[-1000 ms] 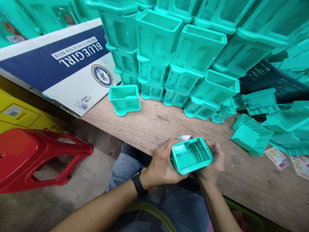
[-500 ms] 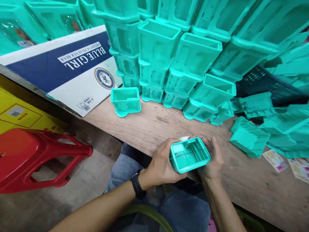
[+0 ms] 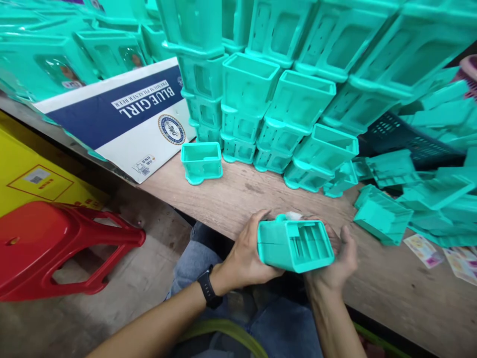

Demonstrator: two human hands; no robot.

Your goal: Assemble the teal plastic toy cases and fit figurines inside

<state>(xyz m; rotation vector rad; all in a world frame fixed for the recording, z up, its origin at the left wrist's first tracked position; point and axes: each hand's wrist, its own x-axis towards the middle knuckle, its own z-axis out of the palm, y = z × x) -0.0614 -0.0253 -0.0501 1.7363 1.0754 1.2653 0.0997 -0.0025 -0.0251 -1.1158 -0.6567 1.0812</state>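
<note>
At the left edge of the frame, a yellow box point(image 3: 35, 179) with a printed label sits behind the red stool point(image 3: 35, 238), which stands on the floor. Toward the upper left, you have a white-and-blue carton point(image 3: 122, 122) lying on the desk point(image 3: 238, 196), its lettering upside down to you, with more teal containers behind it. Just right of the carton, one small teal container point(image 3: 202, 161) stands upright and apart, open end up. Behind it, stacked teal containers point(image 3: 249, 107) fill the upper middle.

At lower centre, your left hand point(image 3: 244, 253), a black watch on its wrist, is closed around the left side of the teal container point(image 3: 288, 248) — held tilted over the desk's near edge, its ribbed opening turned toward the lower right. A bit of something white point(image 3: 293, 216) shows behind its top edge. Your right hand point(image 3: 337, 261) is at its right end, thumb raised clear, fingers running behind — you cannot tell whether they grip.

At the right, loose teal pieces point(image 3: 383, 214) lie in a heap before a dark basket point(image 3: 417, 141), with colourful printed cards point(image 3: 424, 250) just below them.
</note>
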